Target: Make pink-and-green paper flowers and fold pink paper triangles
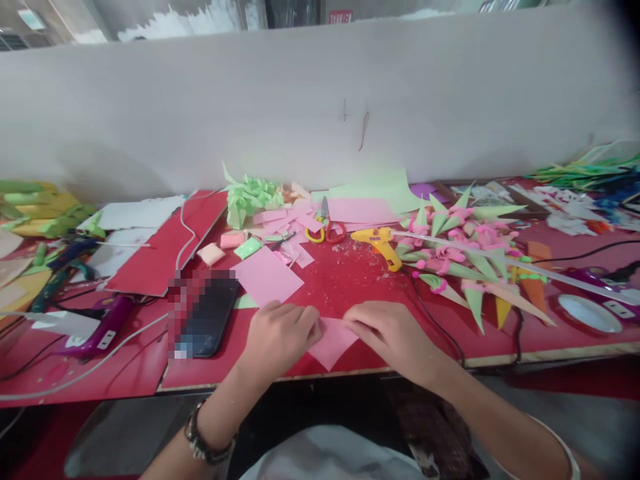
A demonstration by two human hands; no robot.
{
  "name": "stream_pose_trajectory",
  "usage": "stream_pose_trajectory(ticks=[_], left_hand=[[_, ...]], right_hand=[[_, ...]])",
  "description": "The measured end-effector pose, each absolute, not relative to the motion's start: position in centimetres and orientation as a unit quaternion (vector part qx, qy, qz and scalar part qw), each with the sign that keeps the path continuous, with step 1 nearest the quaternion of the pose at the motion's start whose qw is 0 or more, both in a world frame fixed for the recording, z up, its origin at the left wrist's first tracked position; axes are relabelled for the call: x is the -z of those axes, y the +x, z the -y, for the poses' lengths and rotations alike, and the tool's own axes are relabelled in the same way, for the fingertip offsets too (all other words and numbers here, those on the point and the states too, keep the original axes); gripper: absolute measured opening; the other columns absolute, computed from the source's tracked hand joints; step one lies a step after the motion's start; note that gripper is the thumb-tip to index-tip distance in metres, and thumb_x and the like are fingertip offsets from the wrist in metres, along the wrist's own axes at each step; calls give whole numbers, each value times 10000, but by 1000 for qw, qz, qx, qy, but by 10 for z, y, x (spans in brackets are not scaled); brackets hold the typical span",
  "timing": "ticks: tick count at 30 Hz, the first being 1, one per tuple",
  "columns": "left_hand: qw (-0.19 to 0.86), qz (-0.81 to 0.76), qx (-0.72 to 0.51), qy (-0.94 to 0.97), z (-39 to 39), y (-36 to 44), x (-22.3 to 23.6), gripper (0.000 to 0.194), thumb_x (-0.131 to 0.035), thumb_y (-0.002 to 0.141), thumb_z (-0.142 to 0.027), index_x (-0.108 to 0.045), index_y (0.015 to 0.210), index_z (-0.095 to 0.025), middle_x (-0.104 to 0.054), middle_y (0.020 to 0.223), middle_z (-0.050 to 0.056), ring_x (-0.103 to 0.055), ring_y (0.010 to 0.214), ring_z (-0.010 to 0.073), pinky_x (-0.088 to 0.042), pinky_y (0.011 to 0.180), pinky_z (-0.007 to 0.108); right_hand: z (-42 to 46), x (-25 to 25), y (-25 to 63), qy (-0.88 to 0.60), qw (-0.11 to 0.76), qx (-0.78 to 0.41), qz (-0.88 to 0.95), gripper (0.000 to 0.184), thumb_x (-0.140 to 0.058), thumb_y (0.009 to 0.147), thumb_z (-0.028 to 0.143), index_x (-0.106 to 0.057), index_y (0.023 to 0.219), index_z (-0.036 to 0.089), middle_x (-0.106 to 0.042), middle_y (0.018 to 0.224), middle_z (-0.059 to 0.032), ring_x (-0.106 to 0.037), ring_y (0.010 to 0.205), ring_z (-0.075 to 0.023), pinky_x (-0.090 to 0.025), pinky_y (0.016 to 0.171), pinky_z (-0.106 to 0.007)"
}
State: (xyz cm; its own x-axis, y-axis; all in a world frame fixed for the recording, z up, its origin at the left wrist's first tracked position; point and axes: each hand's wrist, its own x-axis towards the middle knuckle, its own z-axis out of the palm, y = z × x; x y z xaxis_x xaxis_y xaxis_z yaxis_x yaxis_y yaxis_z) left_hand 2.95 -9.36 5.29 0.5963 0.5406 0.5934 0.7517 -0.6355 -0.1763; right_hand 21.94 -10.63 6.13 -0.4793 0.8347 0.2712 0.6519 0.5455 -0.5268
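Note:
Between my two hands, close to the table's front edge, lies a piece of pink paper (333, 343) with one corner pointing toward me. My left hand (283, 333) has its fingers curled closed on the paper's left side. On the opposite side my right hand (390, 333) pinches the paper's upper right edge. The fingertips are partly hidden, and whether the paper is folded I cannot tell. Just beyond my left hand rests a flat pink paper square (269, 275). Farther back are scissors (327, 223) with red and yellow handles and a yellow glue gun (380, 245).
Pink and green paper flowers (460, 247) are heaped at the right, near a roll of white tape (590, 313). A phone (207, 320) lies left of my hands. Crumpled green paper (253, 197) sits behind. Purple power strips (103, 327) and cables run along both sides.

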Motion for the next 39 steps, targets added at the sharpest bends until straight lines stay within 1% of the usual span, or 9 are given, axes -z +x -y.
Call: stream_pose_trajectory(ticks=[8, 11, 14, 19, 21, 25, 33, 36, 39], left_hand=[[193, 505, 167, -825, 76, -12, -53, 204, -431, 724, -133, -541, 557, -170, -535, 442, -19, -455, 429, 112, -282, 517, 263], [63, 495, 234, -834, 78, -4, -59, 197, -406, 784, -157, -578, 689, -164, -612, 631, 5, -535, 607, 118, -345, 638, 257], [-55, 422, 215, -879, 81, 11, -60, 182, -455, 813, -292, -581, 882, -181, -641, 817, 23, -557, 748, 137, -356, 710, 270], [-76, 364, 114, -921, 86, 29, -49, 365, -324, 881, -275, -544, 613, -162, -562, 514, -8, -485, 484, 110, -330, 586, 252], [-62, 365, 106, -923, 88, 34, -48, 374, -320, 880, -263, -532, 592, -155, -541, 475, -2, -452, 436, 113, -291, 515, 241], [-72, 370, 100, -921, 91, 35, -53, 374, -319, 878, -256, -521, 579, -155, -532, 467, 1, -431, 428, 111, -238, 466, 229], [-273, 401, 121, -866, 88, 3, -62, 440, -277, 891, -297, -514, 547, -159, -550, 468, -8, -477, 452, 86, -320, 507, 202], [-414, 431, 139, -790, 88, -5, -66, 441, -288, 882, -345, -490, 537, -159, -556, 447, -9, -491, 431, 82, -370, 521, 193], [-535, 463, 207, -676, 88, -2, -58, 446, -295, 866, -403, -470, 538, -156, -556, 459, 3, -498, 432, 89, -400, 508, 200]], right_hand=[[98, -55, 233, -487, 260, -221, 804, 227, -416, 851, 271, -542, 688, 176, -576, 634, 2, -509, 584, -99, -345, 558, -201], [96, -53, 235, -462, 260, -226, 817, 218, -421, 850, 274, -563, 712, 182, -600, 663, -6, -527, 602, -108, -364, 571, -210], [94, -53, 237, -427, 272, -209, 836, 208, -420, 853, 268, -579, 745, 188, -619, 689, -13, -537, 623, -113, -383, 601, -220], [90, -55, 228, -398, 243, -33, 884, 180, -437, 809, 178, -589, 714, 180, -594, 681, -26, -508, 680, -137, -351, 740, -297], [90, -54, 221, -376, 223, 6, 899, 164, -449, 763, 142, -565, 653, 178, -564, 629, -11, -477, 636, -125, -336, 683, -273], [92, -51, 211, -368, 228, 6, 902, 157, -451, 667, 89, -472, 536, 174, -484, 495, 29, -379, 500, -91, -249, 514, -237], [81, -44, 250, -447, 246, -15, 860, 177, -438, 674, 78, -468, 534, 182, -466, 480, 17, -396, 495, -94, -269, 519, -238], [78, -43, 262, -501, 314, -80, 802, 177, -414, 732, 96, -505, 609, 186, -526, 561, -10, -460, 525, -108, -325, 524, -242], [82, -38, 253, -497, 383, -287, 724, 109, -432, 791, 186, -538, 817, 194, -576, 699, -11, -543, 621, -116, -421, 577, -227]])
